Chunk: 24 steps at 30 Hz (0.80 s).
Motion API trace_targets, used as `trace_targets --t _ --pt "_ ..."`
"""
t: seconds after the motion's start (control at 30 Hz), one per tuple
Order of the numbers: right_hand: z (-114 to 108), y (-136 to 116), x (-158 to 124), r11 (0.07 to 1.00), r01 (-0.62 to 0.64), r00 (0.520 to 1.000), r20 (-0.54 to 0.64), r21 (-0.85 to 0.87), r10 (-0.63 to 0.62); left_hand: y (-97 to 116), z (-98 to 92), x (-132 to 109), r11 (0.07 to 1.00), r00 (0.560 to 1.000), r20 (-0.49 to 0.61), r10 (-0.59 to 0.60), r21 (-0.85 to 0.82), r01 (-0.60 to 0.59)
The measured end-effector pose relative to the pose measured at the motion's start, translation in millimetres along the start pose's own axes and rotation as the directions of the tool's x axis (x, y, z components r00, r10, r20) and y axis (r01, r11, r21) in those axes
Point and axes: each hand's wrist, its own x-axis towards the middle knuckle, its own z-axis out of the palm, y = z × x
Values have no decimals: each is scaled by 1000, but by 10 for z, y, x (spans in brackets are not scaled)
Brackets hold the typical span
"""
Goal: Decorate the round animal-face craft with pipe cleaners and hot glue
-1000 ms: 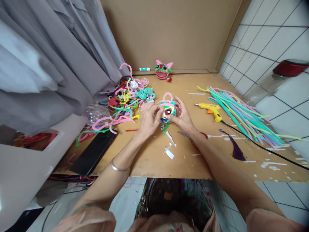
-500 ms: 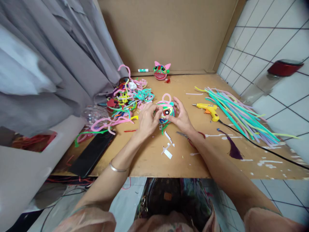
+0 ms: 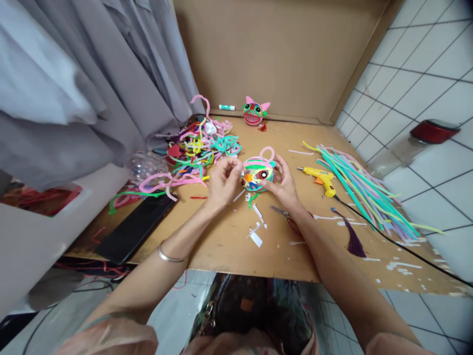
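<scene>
A colourful pipe-cleaner animal face [image 3: 254, 170] is upright above the table, with a pink loop ear on top and a black-and-white eye with a red surround. My right hand [image 3: 284, 186] grips its right side, thumb in front and fingers behind. At the face's left edge is my left hand [image 3: 224, 183], its thumb and forefinger pinched together. A tiny pale bit shows at those fingertips, too small to name. The left part of the face is partly hidden by that hand. Below lie white paper scraps [image 3: 255, 238] and green pipe-cleaner pieces [image 3: 253, 199].
Scissors [image 3: 280, 211] lie partly under my right forearm. To the right are a yellow glue gun [image 3: 321, 178], a purple tassel [image 3: 354, 237] and a bundle of pipe cleaners [image 3: 369, 190]. Tangled pipe cleaners [image 3: 225, 145] and a black phone-like slab [image 3: 136, 229] are left. A finished-looking face [image 3: 253, 118] stands behind.
My left hand has drawn back left from the eye, uncovering the orange middle of the face. My right hand still grips the face. The camera view has shifted slightly.
</scene>
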Motion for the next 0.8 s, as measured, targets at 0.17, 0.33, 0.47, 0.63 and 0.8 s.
trace_targets --t 0.17,0.33,0.47,0.63,0.8 --pt "-37 -15 -16 1000 -26 1000 0 -15 26 -79 21 -41 999 994 101 -29 34 26" --pt "-57 -13 -28 998 -51 999 -14 -35 51 -31 34 -73 990 994 112 11 138 -26" --pt "-74 -39 -32 996 -76 997 -30 -42 75 25 56 -86 993 997 64 30 109 -37" --pt "-103 -59 -30 993 -102 992 -74 -56 98 -68 -121 94 996 965 -253 72 69 -56" --pt "-133 -7 -15 994 -105 989 -111 -40 99 -277 -493 319 936 933 -359 -8 326 134"
